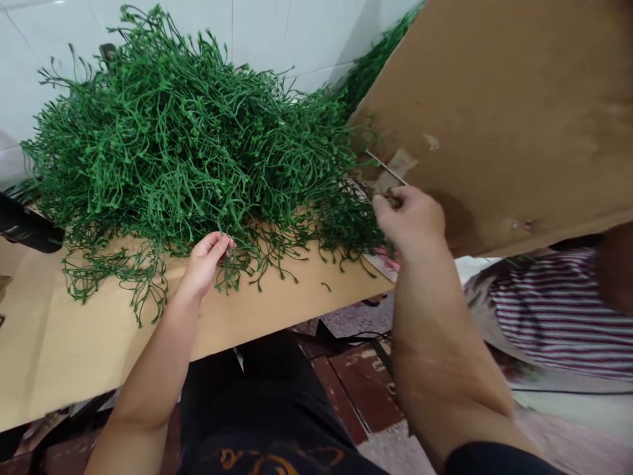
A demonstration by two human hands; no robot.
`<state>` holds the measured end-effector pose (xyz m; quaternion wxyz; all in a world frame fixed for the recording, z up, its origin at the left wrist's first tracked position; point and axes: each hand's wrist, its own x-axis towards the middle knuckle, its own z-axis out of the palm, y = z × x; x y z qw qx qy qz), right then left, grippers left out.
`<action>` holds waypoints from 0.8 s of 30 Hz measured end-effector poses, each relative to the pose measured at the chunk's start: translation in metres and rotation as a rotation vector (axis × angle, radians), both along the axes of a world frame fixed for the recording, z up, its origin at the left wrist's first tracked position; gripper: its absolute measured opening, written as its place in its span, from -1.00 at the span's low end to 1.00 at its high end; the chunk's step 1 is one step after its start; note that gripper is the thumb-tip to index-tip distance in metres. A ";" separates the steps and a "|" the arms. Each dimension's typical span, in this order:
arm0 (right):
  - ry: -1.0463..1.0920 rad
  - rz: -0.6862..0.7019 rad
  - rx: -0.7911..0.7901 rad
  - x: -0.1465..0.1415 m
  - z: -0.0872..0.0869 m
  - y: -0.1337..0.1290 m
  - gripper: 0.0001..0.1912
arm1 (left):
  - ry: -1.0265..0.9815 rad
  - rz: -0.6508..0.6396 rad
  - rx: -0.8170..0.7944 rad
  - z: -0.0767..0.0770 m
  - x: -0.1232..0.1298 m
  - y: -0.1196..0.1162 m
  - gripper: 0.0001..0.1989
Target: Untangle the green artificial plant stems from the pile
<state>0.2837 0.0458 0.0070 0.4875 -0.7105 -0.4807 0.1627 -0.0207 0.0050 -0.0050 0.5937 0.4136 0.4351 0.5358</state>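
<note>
A large heap of green artificial plant sprigs, thin-stemmed with small budded tips, lies on a cardboard sheet. At the heap's front edge, my left hand is closed in a pinch on a green sprig. My right hand is wrapped round a pair of scissors at the right end of the heap. One slim silver blade points up and left; the handles are mostly hidden by my fingers. Loose sprigs lie left of my left hand.
A big upright cardboard panel stands on the right, close to my right hand. A black cylindrical object is at the left edge. White tiled wall runs behind. A person in a striped garment is at the lower right.
</note>
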 end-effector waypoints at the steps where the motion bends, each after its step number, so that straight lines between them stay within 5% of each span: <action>1: -0.107 -0.009 -0.023 -0.005 0.000 -0.003 -0.82 | 0.026 0.005 0.012 0.000 0.000 0.000 -0.69; 6: -0.425 -0.008 -0.056 -0.040 0.011 -0.007 -0.31 | 0.150 0.028 0.044 0.001 -0.003 0.000 -0.73; 11: -0.392 -0.135 -0.178 -0.026 0.034 0.014 -0.43 | 0.183 0.032 0.070 -0.003 -0.006 0.003 -0.71; 14: -0.396 -0.128 -0.050 -0.029 0.038 0.005 -0.64 | 0.187 0.040 0.084 -0.006 -0.006 0.006 -0.71; 17: -0.305 0.211 0.120 -0.069 0.028 -0.023 -0.82 | 0.230 0.026 0.096 -0.007 -0.004 0.008 -0.71; 20: -0.108 0.716 0.046 -0.124 0.012 -0.045 -0.75 | 0.288 -0.030 0.123 -0.008 -0.001 0.007 -0.70; 24: -0.148 0.846 0.005 -0.167 0.003 -0.048 -0.71 | 0.297 -0.040 0.166 -0.006 -0.004 0.004 -0.67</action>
